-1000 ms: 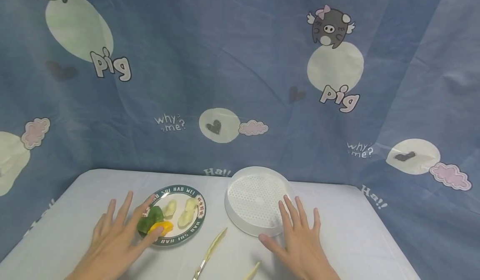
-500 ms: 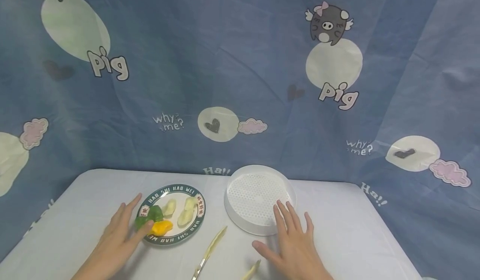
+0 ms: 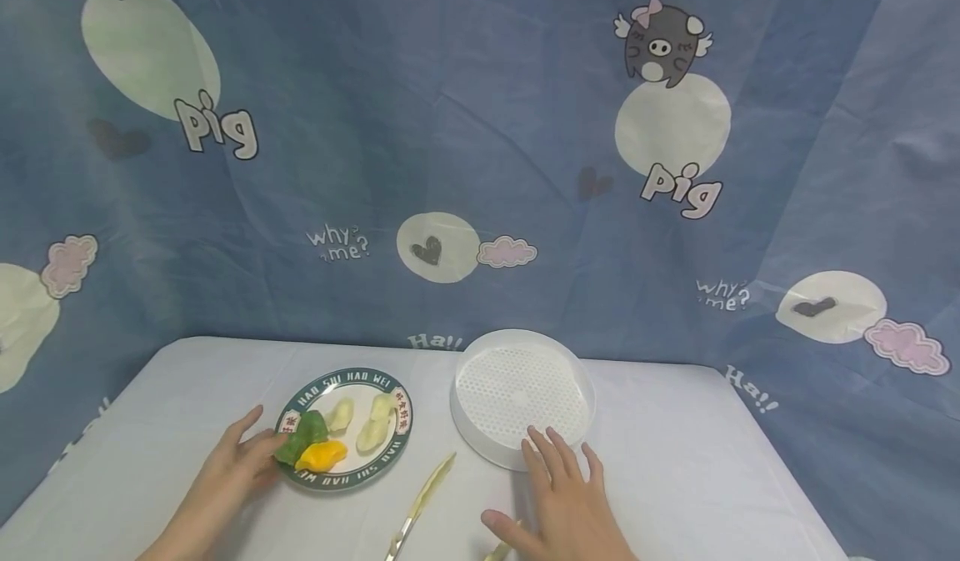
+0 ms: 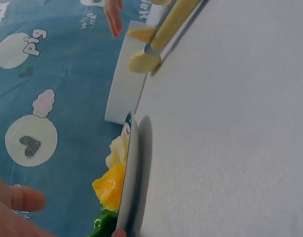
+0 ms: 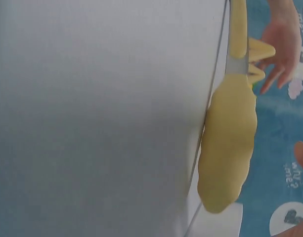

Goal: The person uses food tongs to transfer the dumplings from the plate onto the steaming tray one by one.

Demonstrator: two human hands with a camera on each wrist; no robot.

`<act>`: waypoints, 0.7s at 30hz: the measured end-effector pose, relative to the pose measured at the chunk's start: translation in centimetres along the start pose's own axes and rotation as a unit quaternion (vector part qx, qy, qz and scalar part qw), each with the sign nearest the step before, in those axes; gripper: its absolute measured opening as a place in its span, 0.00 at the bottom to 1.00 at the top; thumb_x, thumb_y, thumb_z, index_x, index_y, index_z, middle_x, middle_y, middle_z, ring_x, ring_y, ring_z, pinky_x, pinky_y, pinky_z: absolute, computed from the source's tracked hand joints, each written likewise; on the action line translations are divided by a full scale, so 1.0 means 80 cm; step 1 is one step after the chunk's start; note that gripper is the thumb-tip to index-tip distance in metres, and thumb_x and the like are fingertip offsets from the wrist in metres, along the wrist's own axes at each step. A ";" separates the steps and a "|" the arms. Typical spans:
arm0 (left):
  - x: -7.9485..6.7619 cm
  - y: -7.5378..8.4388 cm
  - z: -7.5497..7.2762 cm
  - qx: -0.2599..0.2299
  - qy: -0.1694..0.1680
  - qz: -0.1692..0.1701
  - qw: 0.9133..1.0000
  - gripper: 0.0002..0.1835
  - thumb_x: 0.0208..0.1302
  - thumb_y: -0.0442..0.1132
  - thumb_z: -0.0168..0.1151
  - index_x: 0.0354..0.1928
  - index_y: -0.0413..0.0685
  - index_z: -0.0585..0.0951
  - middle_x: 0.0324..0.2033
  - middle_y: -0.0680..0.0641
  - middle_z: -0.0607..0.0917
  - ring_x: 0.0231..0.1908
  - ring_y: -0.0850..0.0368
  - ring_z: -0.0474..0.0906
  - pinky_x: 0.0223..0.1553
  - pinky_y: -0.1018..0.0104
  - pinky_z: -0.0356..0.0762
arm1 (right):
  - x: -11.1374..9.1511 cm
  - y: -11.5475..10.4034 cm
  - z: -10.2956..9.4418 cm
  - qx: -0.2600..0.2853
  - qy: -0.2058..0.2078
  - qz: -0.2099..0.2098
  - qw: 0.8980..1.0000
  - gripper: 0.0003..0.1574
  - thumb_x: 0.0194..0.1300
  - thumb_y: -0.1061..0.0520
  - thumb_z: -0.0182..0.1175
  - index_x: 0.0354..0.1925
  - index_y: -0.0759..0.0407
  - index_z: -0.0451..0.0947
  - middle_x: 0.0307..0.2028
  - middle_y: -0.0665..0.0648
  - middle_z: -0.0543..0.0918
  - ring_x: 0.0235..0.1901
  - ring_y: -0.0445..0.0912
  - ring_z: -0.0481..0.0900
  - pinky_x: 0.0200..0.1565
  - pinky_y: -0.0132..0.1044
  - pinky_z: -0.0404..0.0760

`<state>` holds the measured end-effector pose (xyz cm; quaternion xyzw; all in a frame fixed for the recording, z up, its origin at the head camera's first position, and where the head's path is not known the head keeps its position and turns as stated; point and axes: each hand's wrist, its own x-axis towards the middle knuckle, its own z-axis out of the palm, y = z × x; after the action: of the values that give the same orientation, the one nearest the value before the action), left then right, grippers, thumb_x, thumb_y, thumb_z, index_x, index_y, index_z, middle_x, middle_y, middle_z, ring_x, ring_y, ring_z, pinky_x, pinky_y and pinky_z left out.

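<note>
One round plate (image 3: 381,469) lies just right of the left hand (image 3: 234,468), its fingers parted, one fingertip (image 4: 120,233) at the rim; the right hand (image 3: 567,503), spread, is farther off, by the white tray (image 3: 483,446).

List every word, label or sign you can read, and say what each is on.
"HAO SHI HAO WEI": green plate rim, top and, inverted, bottom.
"pig": blue fabric backdrop, twice.
"why? me?": backdrop, twice.
"Ha!!": backdrop, twice.
Too small or blurred: characters on the plate rim's side labels; slanted lettering, backdrop's lower left.
</note>
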<state>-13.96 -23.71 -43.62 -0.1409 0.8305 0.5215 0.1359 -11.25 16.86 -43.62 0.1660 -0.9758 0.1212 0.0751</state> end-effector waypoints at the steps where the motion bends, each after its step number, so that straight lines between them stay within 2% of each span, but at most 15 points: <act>1: -0.001 0.000 0.000 -0.001 0.000 -0.004 1.000 0.53 0.85 0.62 0.43 0.84 0.32 0.29 0.79 0.15 0.52 0.75 0.23 0.68 0.78 0.28 0.70 | -0.001 -0.001 0.002 -0.004 0.001 -0.002 1.000 0.60 0.66 0.18 0.60 0.74 0.61 0.73 0.75 0.59 0.76 0.76 0.58 0.73 0.74 0.72 0.70; 5: -0.003 -0.001 0.002 -0.018 -0.004 -0.015 1.000 0.51 0.85 0.59 0.42 0.83 0.29 0.29 0.78 0.14 0.52 0.73 0.25 0.72 0.79 0.23 0.62 | -0.009 -0.005 0.013 -0.044 0.038 -0.022 0.998 0.55 0.66 0.17 0.59 0.69 0.56 0.78 0.69 0.57 0.81 0.68 0.52 0.78 0.66 0.57 0.78; 7: -0.003 -0.002 0.003 -0.031 -0.007 -0.016 0.999 0.49 0.85 0.56 0.42 0.83 0.29 0.30 0.78 0.14 0.51 0.73 0.26 0.73 0.79 0.27 0.65 | -0.012 -0.007 0.016 -0.066 0.056 -0.027 0.996 0.52 0.66 0.16 0.59 0.67 0.53 0.80 0.66 0.55 0.81 0.65 0.50 0.78 0.62 0.52 0.78; 9: -0.003 -0.002 0.005 -0.040 -0.009 -0.017 0.999 0.48 0.86 0.54 0.42 0.83 0.29 0.29 0.78 0.14 0.52 0.73 0.27 0.74 0.79 0.31 0.68 | -0.013 -0.011 0.015 -0.072 0.058 -0.021 0.996 0.51 0.66 0.16 0.58 0.66 0.51 0.82 0.64 0.55 0.80 0.63 0.49 0.76 0.60 0.50 0.77; 12: -0.002 -0.002 0.006 -0.044 -0.009 -0.019 0.999 0.48 0.86 0.53 0.42 0.83 0.30 0.29 0.77 0.13 0.52 0.74 0.26 0.71 0.76 0.40 0.76 | -0.013 -0.018 0.011 -0.064 0.026 -0.009 0.998 0.51 0.66 0.15 0.56 0.66 0.49 0.83 0.60 0.52 0.78 0.59 0.48 0.74 0.57 0.51 0.77; 14: -0.002 -0.001 0.006 -0.043 -0.007 -0.020 0.999 0.48 0.86 0.53 0.42 0.83 0.29 0.28 0.77 0.13 0.51 0.75 0.25 0.69 0.73 0.44 0.80 | -0.012 -0.023 0.009 -0.058 -0.013 0.000 0.998 0.52 0.67 0.13 0.53 0.67 0.48 0.82 0.56 0.50 0.77 0.55 0.47 0.72 0.55 0.51 0.78; 17: -0.003 -0.001 0.007 -0.042 -0.006 -0.018 0.999 0.48 0.86 0.53 0.42 0.83 0.29 0.28 0.77 0.13 0.51 0.75 0.25 0.68 0.72 0.45 0.81 | -0.012 -0.026 0.012 -0.065 -0.070 -0.005 0.995 0.55 0.66 0.10 0.47 0.70 0.45 0.80 0.52 0.47 0.74 0.49 0.44 0.70 0.48 0.43 0.77; 18: -0.003 -0.001 0.007 -0.042 -0.007 -0.017 0.999 0.48 0.86 0.53 0.42 0.83 0.29 0.28 0.77 0.13 0.51 0.76 0.25 0.68 0.72 0.44 0.81 | -0.013 -0.027 0.015 -0.070 -0.084 -0.012 0.994 0.56 0.66 0.09 0.46 0.70 0.43 0.80 0.51 0.46 0.73 0.47 0.43 0.69 0.46 0.39 0.76; 20: -0.003 -0.001 0.007 -0.041 -0.006 -0.015 0.999 0.48 0.86 0.53 0.41 0.83 0.29 0.28 0.77 0.13 0.51 0.75 0.25 0.68 0.73 0.43 0.79 | -0.017 -0.025 0.023 -0.082 -0.081 -0.046 0.992 0.53 0.66 0.10 0.48 0.69 0.42 0.80 0.49 0.45 0.71 0.41 0.38 0.67 0.38 0.30 0.71; 21: -0.003 -0.001 0.007 -0.041 -0.007 -0.014 0.999 0.48 0.86 0.53 0.41 0.83 0.29 0.28 0.77 0.13 0.51 0.75 0.24 0.68 0.74 0.43 0.78 | -0.020 -0.024 0.027 -0.086 -0.074 -0.069 0.991 0.48 0.69 0.14 0.51 0.68 0.42 0.81 0.49 0.45 0.71 0.38 0.36 0.65 0.35 0.27 0.68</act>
<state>-13.64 -23.20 -43.78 -0.1544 0.8054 0.5542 0.1429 -9.33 15.00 -45.59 0.2340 -0.9717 0.0188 0.0246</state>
